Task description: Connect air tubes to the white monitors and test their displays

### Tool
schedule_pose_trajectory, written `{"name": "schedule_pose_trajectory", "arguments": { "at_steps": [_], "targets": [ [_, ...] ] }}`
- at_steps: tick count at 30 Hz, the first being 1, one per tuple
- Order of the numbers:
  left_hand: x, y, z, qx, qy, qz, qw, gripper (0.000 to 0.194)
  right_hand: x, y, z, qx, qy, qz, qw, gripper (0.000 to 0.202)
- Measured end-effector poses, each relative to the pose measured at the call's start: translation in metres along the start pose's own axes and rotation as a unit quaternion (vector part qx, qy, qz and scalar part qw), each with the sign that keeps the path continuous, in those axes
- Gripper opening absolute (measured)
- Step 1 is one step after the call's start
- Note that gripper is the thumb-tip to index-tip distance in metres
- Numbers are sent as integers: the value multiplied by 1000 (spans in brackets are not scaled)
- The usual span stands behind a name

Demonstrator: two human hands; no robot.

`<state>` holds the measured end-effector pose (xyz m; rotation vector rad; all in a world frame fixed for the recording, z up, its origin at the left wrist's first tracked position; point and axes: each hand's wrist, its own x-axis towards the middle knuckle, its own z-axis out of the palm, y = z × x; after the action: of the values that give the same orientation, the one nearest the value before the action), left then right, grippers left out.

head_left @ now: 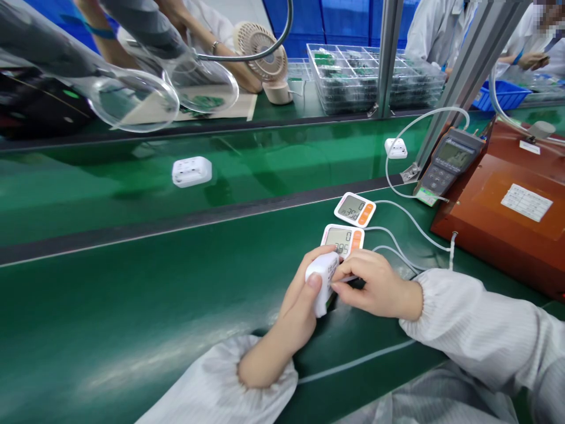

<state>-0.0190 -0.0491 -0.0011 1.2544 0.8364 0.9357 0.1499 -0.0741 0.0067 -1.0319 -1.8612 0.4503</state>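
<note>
My left hand [298, 309] grips a white blood pressure monitor [321, 272] turned on edge, its screen out of sight. My right hand [375, 284] pinches the end of a thin white air tube [350, 278] at the side of this monitor; whether the tube is plugged in is hidden by the fingers. Just beyond the hands lies a second monitor [338, 235], screen up with digits showing, partly covered by the held one. Behind it is a third monitor [349, 206] with orange buttons, also lit. Tubes run from both toward the right.
At right stands a brown-red metal box [481, 206] with a handheld meter [454, 156] leaning on it. White casings [192, 171] lie on the green strip beyond the dark rail [132, 232]. Farther back are a fan [265, 56], clear compartment trays [344, 82], metal posts and co-workers.
</note>
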Motion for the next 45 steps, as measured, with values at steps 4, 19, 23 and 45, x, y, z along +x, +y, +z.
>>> {"name": "schedule_pose_trajectory", "arguments": {
  "at_steps": [4,19,23,45],
  "targets": [
    [-2,-5,-2,9,-13,11,1000,55,0,0,1,1,13,-13,1000,13],
    [-5,-15,-3,13,-46,11,999,57,1,-3,1,13,26,-8,1000,14],
    [-3,-8,0,-21,-35,8,999,52,2,-3,1,15,30,-7,999,13],
    [-6,-14,-1,32,-68,56,996,48,-3,-4,1,51,43,11,998,11]
  ]
}}
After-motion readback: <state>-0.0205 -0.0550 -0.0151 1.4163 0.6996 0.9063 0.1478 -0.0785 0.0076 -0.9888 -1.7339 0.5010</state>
